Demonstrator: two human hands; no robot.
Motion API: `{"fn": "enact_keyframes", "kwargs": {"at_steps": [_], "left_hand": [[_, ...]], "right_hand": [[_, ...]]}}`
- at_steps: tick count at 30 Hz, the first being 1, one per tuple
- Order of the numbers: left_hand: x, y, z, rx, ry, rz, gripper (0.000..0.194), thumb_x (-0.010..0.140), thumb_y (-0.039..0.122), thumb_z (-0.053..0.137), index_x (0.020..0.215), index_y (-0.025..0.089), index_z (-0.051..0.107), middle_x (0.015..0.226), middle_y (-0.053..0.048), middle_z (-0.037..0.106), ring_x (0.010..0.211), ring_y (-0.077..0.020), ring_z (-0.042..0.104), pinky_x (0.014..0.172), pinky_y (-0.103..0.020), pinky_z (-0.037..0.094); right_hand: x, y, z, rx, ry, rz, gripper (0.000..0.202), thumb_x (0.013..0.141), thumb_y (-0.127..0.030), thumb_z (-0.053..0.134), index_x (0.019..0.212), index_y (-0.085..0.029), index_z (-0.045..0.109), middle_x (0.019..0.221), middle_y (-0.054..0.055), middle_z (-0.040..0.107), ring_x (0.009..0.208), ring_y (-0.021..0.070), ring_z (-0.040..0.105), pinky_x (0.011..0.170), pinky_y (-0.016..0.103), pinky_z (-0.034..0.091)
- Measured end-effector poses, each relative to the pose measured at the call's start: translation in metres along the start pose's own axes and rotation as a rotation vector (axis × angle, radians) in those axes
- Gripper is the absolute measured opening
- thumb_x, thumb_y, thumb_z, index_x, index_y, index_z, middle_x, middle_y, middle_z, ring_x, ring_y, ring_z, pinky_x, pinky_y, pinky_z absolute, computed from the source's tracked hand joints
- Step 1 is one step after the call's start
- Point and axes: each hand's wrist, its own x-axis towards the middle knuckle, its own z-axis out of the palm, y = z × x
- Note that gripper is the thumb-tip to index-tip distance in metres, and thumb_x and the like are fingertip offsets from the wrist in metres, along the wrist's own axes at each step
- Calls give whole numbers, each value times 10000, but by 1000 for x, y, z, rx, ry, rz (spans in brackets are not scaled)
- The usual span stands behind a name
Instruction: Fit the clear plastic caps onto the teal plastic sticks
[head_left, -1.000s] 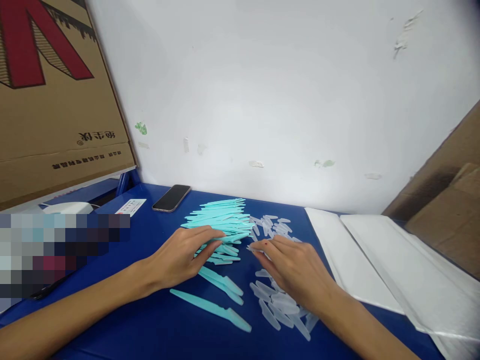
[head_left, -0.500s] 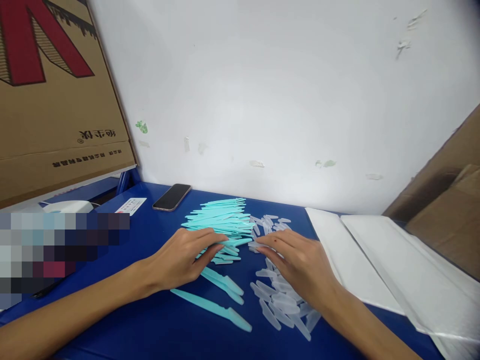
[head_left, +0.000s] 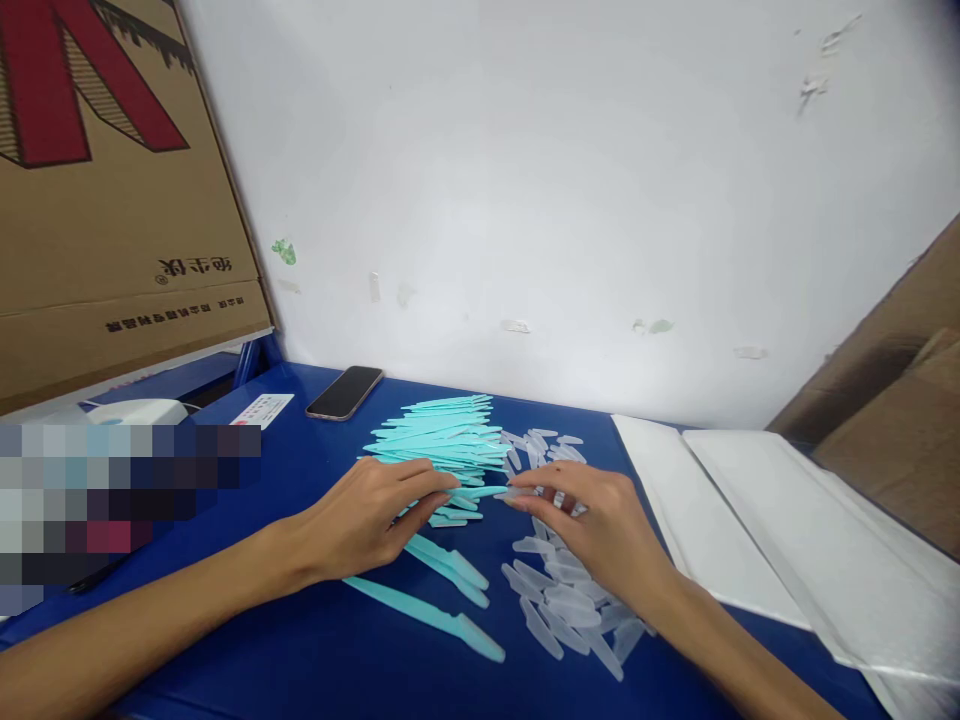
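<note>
Right hand [head_left: 604, 515], apart from it a second ago, is now pinching a clear cap [head_left: 512, 494] at the tip of a teal tool [head_left: 484, 492], which the left hand [head_left: 371, 512] is pinching. Behind, more teal tools [head_left: 435, 445] are lying heaped; loose caps [head_left: 571, 606] are lying nearby on the blue table [head_left: 300, 655].

Blue flat tabletop [head_left: 300, 660], white painted wall [head_left: 480, 180] behind. Heap of turquoise plastic blade-shaped tools [head_left: 435, 435] mid-table; three loose ones [head_left: 431, 612] in front of it. Small translucent plastic caps [head_left: 570, 603] right of tools, one cluster toward back, one nearer. Bare left hand [head_left: 386, 512] before heap, bare right hand [head_left: 592, 508] by caps, one turquoise tool [head_left: 487, 492] between them. Black rectangular phone [head_left: 345, 392] back left, white printed paper card [head_left: 262, 410] left of it. Brown printed cardboard box [head_left: 112, 230] far left. White flat sheets [head_left: 705, 520] right, brown cardboard [head_left: 900, 420] beyond.
</note>
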Motion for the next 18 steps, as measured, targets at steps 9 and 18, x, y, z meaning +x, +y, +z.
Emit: {"fn": "enact_keyframes", "kwargs": {"at_steps": [9, 18], "left_hand": [[-3, 0, 1, -11, -68, 46, 256, 1056, 171, 463, 1295, 203, 549, 848, -1, 646, 599, -121, 521, 529, -262, 323], [-6, 8, 5, -122, 74, 140, 352, 1012, 60, 472, 1339, 180, 521, 798, -7, 634, 592, -117, 518, 509, -250, 329]], "right_hand": [[-2, -9, 7, 140, -14, 2, 144, 919, -258, 742, 1060, -238, 765, 857, -1, 770, 709, 147, 705, 607, 249, 575], [-1, -33, 11, 265, 54, -9, 228, 872, -168, 782, 1075, -262, 735, 884, -29, 775, 752, 131, 732, 692, 225, 618]]}}
